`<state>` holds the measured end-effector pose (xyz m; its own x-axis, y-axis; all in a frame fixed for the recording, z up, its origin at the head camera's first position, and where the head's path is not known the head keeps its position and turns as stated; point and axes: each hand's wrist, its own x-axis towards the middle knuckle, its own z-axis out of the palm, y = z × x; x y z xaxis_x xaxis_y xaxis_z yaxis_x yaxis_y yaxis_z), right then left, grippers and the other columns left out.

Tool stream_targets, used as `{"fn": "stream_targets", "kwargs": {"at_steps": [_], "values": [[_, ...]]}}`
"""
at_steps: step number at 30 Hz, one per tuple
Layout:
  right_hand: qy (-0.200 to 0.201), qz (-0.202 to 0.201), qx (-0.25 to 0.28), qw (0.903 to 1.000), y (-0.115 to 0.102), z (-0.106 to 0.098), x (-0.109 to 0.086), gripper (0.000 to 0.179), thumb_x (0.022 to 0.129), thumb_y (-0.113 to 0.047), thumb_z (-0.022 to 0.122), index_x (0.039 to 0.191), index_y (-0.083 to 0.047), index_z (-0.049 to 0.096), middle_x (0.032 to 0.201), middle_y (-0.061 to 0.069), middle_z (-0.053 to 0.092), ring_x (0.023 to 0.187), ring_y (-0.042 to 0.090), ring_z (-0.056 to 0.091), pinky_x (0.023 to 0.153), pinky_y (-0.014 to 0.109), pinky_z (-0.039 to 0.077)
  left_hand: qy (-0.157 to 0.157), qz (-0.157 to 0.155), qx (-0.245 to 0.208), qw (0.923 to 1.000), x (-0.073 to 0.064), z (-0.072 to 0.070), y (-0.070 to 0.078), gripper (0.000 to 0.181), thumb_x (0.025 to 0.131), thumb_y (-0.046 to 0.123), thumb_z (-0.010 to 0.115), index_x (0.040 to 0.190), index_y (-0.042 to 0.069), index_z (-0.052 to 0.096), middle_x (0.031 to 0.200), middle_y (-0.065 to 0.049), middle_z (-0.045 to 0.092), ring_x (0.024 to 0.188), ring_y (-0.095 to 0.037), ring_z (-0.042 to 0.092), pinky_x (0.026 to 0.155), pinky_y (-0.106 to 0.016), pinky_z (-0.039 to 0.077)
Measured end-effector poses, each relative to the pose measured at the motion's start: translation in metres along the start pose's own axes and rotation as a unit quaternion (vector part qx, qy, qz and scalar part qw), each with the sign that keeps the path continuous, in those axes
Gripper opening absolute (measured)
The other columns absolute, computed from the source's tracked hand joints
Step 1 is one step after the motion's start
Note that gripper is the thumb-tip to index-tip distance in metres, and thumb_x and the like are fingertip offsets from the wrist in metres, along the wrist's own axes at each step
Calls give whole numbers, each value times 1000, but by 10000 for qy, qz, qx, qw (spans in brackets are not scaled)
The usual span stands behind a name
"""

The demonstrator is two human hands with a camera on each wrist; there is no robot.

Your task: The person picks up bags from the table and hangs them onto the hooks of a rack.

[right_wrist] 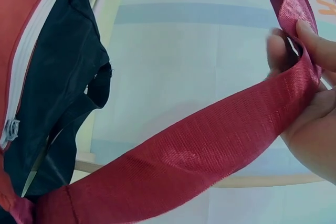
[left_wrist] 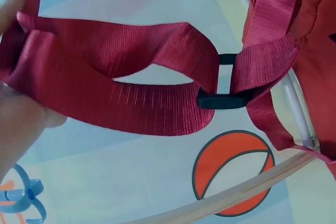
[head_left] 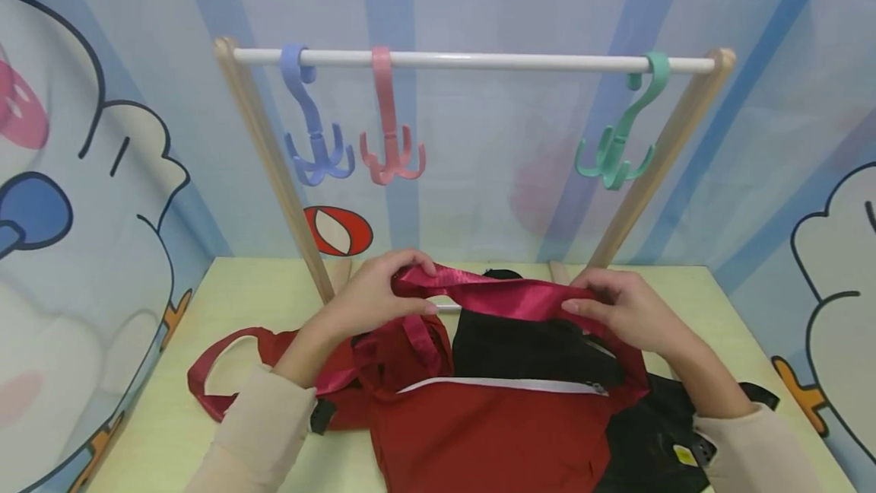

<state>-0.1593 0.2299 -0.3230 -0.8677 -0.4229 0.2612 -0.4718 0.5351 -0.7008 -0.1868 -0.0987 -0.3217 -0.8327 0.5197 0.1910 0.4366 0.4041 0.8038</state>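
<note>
Above the tabletop [head_left: 226,303]: red bag [head_left: 493,424], its strap [head_left: 506,297] pinched taut by left hand [head_left: 372,297] and right hand [head_left: 626,310].

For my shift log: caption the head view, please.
Both hands, left hand and right hand, hold a red bag's strap below a hook rail.

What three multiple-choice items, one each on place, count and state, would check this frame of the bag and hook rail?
1. Where does the green hook hang?
A. rail's right end
B. rail's left end
C. on the table

2. How many hooks hang on the rail?
A. two
B. three
C. five

3. What is the state of the red strap?
A. flat on the table
B. looped over a hook
C. held up by the left hand and right hand

A: it hangs beside the right post.
B: blue, pink, green.
C: each hand has a grip on it.
</note>
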Motion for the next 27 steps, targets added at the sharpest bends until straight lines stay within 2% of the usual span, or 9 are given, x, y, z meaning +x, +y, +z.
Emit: {"fn": "stream_targets", "kwargs": {"at_steps": [2, 4, 7, 10, 14, 18, 27], "values": [[-19, -44, 47, 10000, -1, -1, 0, 7, 83, -6, 66, 89, -9, 65, 67, -4, 58, 54, 13, 54, 50, 26, 44, 98, 149, 115, 9998, 1, 1, 1, 30, 76, 16, 75, 100, 14, 57, 99, 3, 58, 88, -13, 54, 76, -32, 45], [-22, -71, 88, 9999, -2, -3, 1, 7, 84, -6, 65, 89, -10, 65, 63, -5, 56, 51, 13, 53, 47, 27, 43, 157, 203, 113, 9996, 0, 0, 3, 27, 78, 16, 73, 99, 13, 57, 94, 2, 58, 82, -14, 53, 72, -32, 45], [25, -40, 26, 10000, -4, -5, 2, 6, 84, -7, 64, 89, -11, 65, 62, -4, 54, 50, 13, 51, 46, 27, 42, 219, 122, -1, 9997, -1, -3, 6, 25, 80, 19, 71, 100, 14, 58, 86, 1, 58, 72, -15, 53, 66, -32, 44], [40, 27, -2, 10000, -6, -7, 4, 5, 85, -9, 64, 90, -11, 64, 65, -3, 56, 53, 14, 52, 49, 28, 43, 362, 4, 91, 9993, -3, -7, 10, 25, 80, 23, 71, 101, 17, 59, 78, 2, 59, 65, -15, 54, 62, -32, 43], [76, 2, 49, 10000, -11, -8, 8, 4, 86, -10, 64, 89, -12, 64, 72, -2, 59, 57, 15, 53, 52, 28, 45, 508, 41, 120, 9986, -4, -13, 14, 26, 81, 24, 70, 103, 15, 60, 83, 2, 61, 68, -14, 55, 64, -32, 44], [151, -158, 113, 9997, -19, -8, 13, 4, 85, -9, 64, 89, -10, 65, 75, -2, 61, 61, 15, 55, 55, 28, 47, 623, 78, -142, 9979, -8, -21, 20, 26, 82, 20, 69, 105, 12, 60, 93, 0, 61, 74, -14, 58, 69, -32, 45], [227, -501, 195, 9983, -35, -8, 26, 6, 84, -5, 64, 90, -8, 66, 71, -2, 60, 56, 15, 53, 52, 27, 45, 956, -55, -191, 9952, -15, -36, 29, 25, 84, 22, 67, 106, 12, 59, 100, 0, 61, 87, -11, 57, 76, -34, 45]]}}
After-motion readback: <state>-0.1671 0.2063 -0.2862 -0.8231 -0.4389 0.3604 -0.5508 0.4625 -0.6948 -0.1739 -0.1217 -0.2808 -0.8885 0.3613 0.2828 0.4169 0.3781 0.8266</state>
